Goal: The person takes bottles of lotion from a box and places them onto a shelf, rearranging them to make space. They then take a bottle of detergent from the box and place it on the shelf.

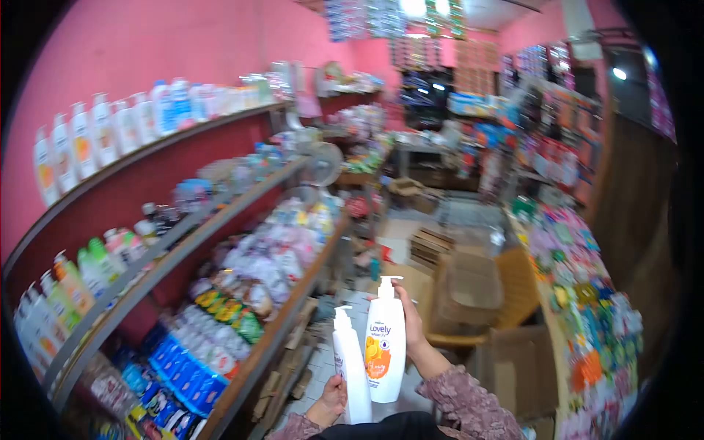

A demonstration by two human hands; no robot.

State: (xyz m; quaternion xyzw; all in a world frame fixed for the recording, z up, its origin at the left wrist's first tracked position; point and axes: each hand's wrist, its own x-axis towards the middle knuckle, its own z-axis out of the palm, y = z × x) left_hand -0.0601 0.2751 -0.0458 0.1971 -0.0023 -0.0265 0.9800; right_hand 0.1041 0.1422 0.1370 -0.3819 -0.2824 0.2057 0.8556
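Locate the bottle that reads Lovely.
Head view, low and just right of centre: the Lovely bottle is in the right hand, beside a second pump bottle.

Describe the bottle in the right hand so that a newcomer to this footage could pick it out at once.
From the pink wall and its long shelves, look down and right to the right hand. It holds a white pump bottle whose full front faces the camera, purple "Lovely" lettering above orange fruit; the similar bottle in the left hand is turned partly away.
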